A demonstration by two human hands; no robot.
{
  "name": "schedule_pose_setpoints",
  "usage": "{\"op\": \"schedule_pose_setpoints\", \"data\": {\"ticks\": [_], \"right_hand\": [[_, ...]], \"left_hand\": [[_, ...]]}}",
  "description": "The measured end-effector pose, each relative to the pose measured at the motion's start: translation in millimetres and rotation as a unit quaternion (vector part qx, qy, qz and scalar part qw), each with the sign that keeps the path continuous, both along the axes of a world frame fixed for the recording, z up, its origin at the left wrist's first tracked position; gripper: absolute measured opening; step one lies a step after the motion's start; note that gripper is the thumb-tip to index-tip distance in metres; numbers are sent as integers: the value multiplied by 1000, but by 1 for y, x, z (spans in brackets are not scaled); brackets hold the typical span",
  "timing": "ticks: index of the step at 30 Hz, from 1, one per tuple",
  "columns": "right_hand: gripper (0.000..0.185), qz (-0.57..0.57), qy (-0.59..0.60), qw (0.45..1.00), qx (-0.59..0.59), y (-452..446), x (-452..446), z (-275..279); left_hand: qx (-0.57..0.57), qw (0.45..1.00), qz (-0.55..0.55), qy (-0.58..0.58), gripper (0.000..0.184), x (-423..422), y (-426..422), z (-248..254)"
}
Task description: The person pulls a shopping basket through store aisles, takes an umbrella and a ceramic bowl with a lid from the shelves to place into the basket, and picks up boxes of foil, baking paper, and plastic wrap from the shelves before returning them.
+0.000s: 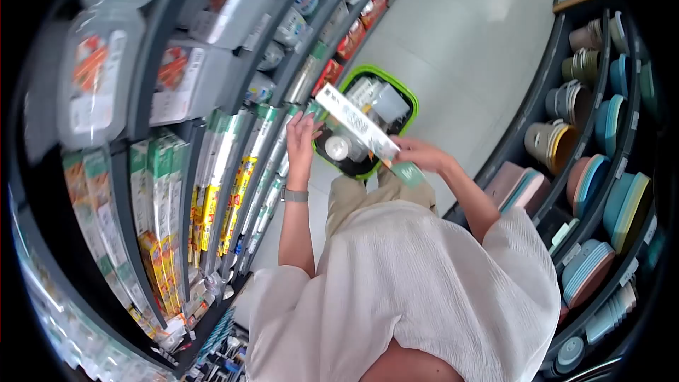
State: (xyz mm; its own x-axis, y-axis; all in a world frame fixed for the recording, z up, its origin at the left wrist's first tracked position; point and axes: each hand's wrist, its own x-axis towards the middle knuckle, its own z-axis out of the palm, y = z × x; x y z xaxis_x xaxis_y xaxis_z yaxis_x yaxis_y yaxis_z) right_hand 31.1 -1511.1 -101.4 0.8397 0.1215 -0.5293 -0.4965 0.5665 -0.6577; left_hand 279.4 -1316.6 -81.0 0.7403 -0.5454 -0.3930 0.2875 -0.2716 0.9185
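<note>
My right hand (422, 153) grips one end of a long, narrow white-and-green box (353, 122) with a printed code on it; it looks like a kitchen wrap box. The box slants above a black shopping basket with a bright green rim (392, 78). Inside the basket are a clear plastic container (388, 102) and a round white-topped item (337, 148). My left hand (302, 131), with a grey band at the wrist, is raised beside the left shelf near similar long boxes. Its fingers are apart, and I cannot tell whether they touch a box.
Shelves on the left hold packs of clear plastic containers (95, 78), long green-and-white boxes (164, 184) and yellow boxes (209, 216). Shelves on the right carry stacked cups (549, 143) and colored bowls (627, 205). A pale floor aisle (467, 56) runs between them.
</note>
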Motion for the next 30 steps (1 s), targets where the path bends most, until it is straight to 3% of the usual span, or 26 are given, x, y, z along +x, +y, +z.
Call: {"op": "schedule_pose_setpoints", "data": {"ticks": [2,5,7,9,12,13,16,17,19,25,30], "right_hand": [[60,28,-45,999,13,3,-2,30],[56,51,-57,997,23,16,-9,66],[54,45,-61,997,36,17,-11,78],[52,45,-53,996,62,25,-22,80],[45,-5,-44,993,-113,16,-31,56],[45,5,-49,993,-111,11,-30,53],[39,-168,-61,972,-151,6,-15,65],[39,-157,-64,974,-151,8,-6,67],[37,-258,-61,947,-184,10,19,73],[40,-323,-101,904,-259,55,63,129],[42,-335,-92,886,-306,118,73,153]], "left_hand": [[-65,997,33,22,54,11,-18,41],[-62,997,1,34,49,8,-9,69],[-28,997,-70,-28,42,10,-6,83],[-44,998,-7,-34,38,2,6,97],[-44,996,61,-56,36,4,35,108],[-54,993,89,-61,36,7,46,112],[-62,988,136,-34,35,4,75,133],[-61,988,144,1,35,2,85,140],[-89,985,144,-16,36,1,102,143],[-185,973,136,-13,43,-8,158,165],[-148,975,152,-62,46,-6,229,171]]}}
